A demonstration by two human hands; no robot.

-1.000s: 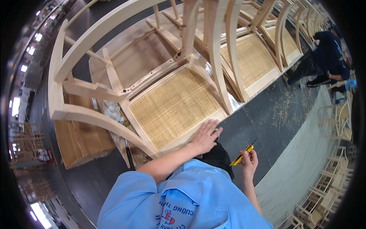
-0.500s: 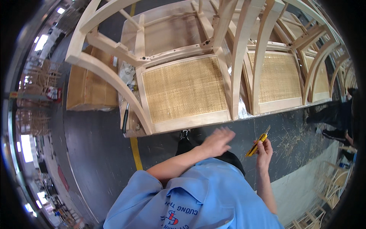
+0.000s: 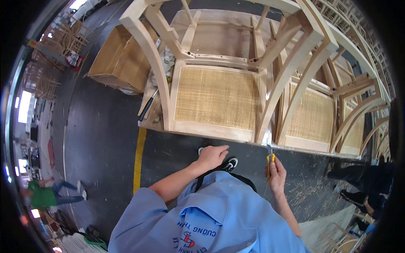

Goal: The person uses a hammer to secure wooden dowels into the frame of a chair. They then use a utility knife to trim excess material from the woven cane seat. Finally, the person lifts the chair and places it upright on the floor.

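In my right hand (image 3: 276,173) is a yellow utility knife (image 3: 270,162), its blade end pointing up at the near edge of the workbench. My left hand (image 3: 212,157) hovers in front of the bench, a finger extended and nothing visible in it. Nearest to both hands stands a pale wooden chair frame (image 3: 214,130) with a woven cane panel (image 3: 217,98). A second chair with its own cane panel (image 3: 311,113) is beside it on the right. The knife tip is near the gap between these two frames; whether it touches anything cannot be made out.
A black-handled tool (image 3: 148,105) lies at the bench's left end near a whitish cloth (image 3: 168,61). Left of the bench is an open cardboard box (image 3: 120,59). Shavings litter the floor (image 3: 310,175) at right. Another person's legs (image 3: 358,177) are at right; a green-shirted person (image 3: 43,195) is far left.
My right hand has brought the knife left and up to the bench edge. My left hand has moved left. The view has shifted, and a green-shirted person now shows at far left.
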